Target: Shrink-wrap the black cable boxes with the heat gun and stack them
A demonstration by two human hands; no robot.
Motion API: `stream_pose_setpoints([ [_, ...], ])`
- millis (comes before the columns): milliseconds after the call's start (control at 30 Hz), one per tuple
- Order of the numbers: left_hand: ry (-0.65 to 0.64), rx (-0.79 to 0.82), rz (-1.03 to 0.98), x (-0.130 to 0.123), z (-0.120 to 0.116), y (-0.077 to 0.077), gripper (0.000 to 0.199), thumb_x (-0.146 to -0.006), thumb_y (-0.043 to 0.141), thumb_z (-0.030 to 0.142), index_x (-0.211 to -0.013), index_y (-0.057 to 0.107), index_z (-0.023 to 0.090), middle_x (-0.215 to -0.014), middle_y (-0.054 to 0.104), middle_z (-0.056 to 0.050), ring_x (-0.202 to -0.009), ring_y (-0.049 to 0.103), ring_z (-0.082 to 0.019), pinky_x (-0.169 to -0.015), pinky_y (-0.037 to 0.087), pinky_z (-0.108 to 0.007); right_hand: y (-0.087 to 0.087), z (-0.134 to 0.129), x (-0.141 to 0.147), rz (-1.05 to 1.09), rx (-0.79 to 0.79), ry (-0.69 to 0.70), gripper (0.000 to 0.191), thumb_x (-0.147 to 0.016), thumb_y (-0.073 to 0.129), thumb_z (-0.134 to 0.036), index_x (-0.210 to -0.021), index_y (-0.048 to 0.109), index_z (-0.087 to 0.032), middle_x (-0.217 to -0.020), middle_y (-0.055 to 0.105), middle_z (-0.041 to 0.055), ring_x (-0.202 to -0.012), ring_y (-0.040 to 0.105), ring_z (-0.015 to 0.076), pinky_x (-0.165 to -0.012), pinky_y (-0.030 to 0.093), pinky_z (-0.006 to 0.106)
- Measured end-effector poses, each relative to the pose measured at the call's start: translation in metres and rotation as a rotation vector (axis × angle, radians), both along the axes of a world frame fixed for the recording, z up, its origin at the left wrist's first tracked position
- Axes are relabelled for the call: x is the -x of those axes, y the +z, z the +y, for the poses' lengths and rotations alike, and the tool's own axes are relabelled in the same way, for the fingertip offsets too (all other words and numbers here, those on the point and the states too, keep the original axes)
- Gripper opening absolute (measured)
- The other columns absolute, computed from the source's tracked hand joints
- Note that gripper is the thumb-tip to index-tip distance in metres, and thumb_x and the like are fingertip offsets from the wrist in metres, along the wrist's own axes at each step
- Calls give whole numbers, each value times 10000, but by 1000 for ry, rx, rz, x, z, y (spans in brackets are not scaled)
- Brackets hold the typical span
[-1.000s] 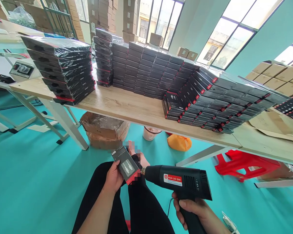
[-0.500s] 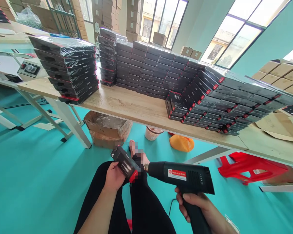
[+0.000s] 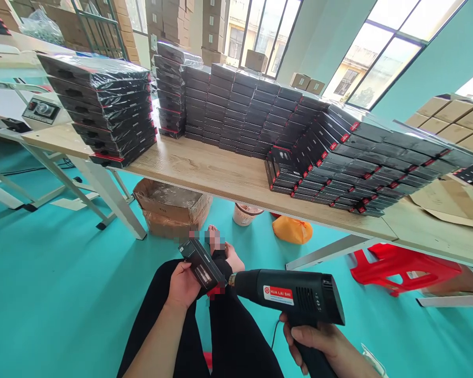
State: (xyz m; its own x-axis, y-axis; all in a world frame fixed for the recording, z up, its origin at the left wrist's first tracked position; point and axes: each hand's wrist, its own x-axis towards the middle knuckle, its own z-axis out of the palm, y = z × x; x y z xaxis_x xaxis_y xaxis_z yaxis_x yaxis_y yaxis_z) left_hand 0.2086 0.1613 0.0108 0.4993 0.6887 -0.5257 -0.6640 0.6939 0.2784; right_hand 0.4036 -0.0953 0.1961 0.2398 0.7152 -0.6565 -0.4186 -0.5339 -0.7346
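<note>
Black box [image 3: 201,266], long axis slanting down-right, lower end near heat gun [image 3: 256,289]

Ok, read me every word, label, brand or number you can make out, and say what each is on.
"HUA LAI SHI": red-and-white sticker on the heat gun; its finer print is too small.
Black box in the left hand: white lettering too small to read.
Stacked boxes on the table: print too small.
Dial unit: markings too blurred.
</note>
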Motion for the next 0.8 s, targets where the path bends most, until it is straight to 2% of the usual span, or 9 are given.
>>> stream_pose_setpoints([
  [133, -37, -38, 34, -3, -2, 1, 117, -750, 583, 141, -797, 688, 166, -766, 764, -62, -704, 721, -250, -729, 594, -396, -10, -1, 0, 7, 18, 67, 417, -694, 827, -448, -963, 728, -146, -705, 671, 35, -605, 579, 168, -605, 443, 318],
  [200, -82, -94, 62, -6, -6, 2, 123, -759, 611, 161, -828, 713, 160, -793, 774, -72, -727, 725, -258, -736, 591, -395, -17, 2, -3, -25, -21, -10, 423, -696, 829, -459, -963, 720, -149, -701, 671, 32, -593, 579, 170, -577, 440, 315],
  [300, -163, -236, 137, -10, -14, 4, 236, -748, 671, 147, -970, 750, 164, -944, 795, -87, -875, 740, -286, -801, 582, -394, -23, 9, -9, -4, -73, -190, 405, -695, 831, -434, -960, 718, -150, -739, 661, 25, -578, 575, 153, -523, 424, 289],
  [367, -230, -362, 224, -13, -19, 2, 313, -726, 712, 117, -1029, 759, 181, -975, 793, -76, -909, 733, -289, -816, 572, -387, -21, 11, -14, 59, -91, -224, 390, -703, 822, -420, -958, 726, -141, -747, 654, 27, -570, 569, 140, -504, 414, 271],
  [433, -277, -502, 355, -16, -21, 1, 339, -691, 738, 68, -1003, 777, 193, -932, 781, -56, -886, 717, -266, -823, 557, -361, -14, 11, -19, 88, -102, -201, 389, -703, 822, -410, -965, 733, -137, -754, 655, 31, -564, 567, 134, -494, 409, 263],
  [567, -210, -707, 578, -23, -25, 2, 355, -596, 775, -26, -853, 803, 216, -1014, 742, -59, -1016, 659, -243, -997, 478, -318, 1, 9, -24, 0, -55, -148, 368, -715, 808, -393, -973, 737, -140, -755, 664, 31, -575, 577, 141, -507, 425, 271],
  [667, -213, -777, 605, -26, -29, 7, 322, -576, 816, -3, -802, 805, 227, -1097, 703, -94, -1119, 620, -288, -1118, 400, -375, 9, 11, -23, -40, -33, -64, 387, -700, 801, -408, -969, 732, -137, -746, 664, 32, -568, 581, 148, -504, 422, 280],
  [800, -313, -916, 651, -28, -37, 7, 301, -614, 819, 63, -828, 810, 276, -1171, 672, -105, -1168, 602, -345, -1145, 390, -478, 21, 19, -20, -101, -31, 66, 392, -699, 779, -410, -979, 712, -143, -729, 654, 27, -592, 583, 163, -542, 441, 300],
])
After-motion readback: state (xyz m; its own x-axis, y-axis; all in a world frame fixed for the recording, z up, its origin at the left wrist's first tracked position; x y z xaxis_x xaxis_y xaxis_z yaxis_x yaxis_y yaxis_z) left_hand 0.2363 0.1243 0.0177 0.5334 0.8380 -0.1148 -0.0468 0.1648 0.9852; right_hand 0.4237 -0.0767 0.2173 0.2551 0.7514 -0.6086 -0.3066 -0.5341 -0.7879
